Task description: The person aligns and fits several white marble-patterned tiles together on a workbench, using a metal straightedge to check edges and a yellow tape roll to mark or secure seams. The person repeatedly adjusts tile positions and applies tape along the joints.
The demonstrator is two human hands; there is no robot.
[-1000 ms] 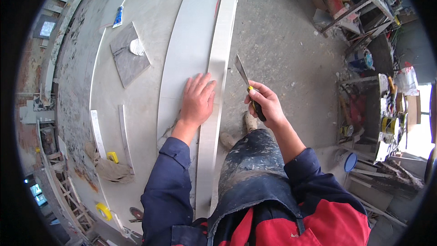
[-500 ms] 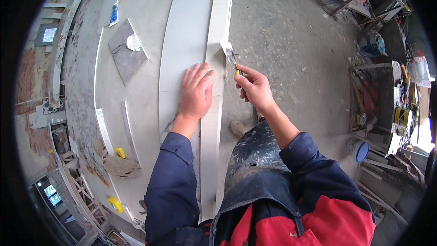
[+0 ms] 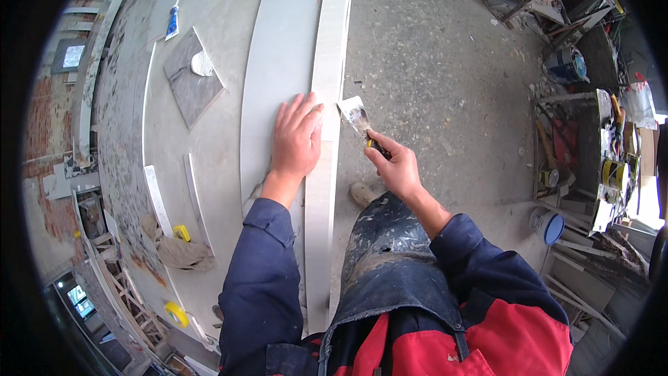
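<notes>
Left hand [image 3: 296,141] lies flat, fingers spread, on a long, smooth pale stone slab [image 3: 278,63]. Right hand [image 3: 396,166] grips a putty knife [image 3: 356,117], its smeared metal blade at the slab's raised edge strip [image 3: 327,83]; the handle is mostly hidden.

Head-worn fisheye, looking steeply down (edges bowed), close over the workbench [image 3: 209,188]

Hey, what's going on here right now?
A person in dark blue and red workwear stands over a long pale stone slab. The left hand lies flat on the slab, pressing near the narrow white strip along its edge. The right hand grips a putty knife by its yellow-and-black handle, blade held at the strip's outer side. A grey square tile lies on the work surface further left.
</notes>
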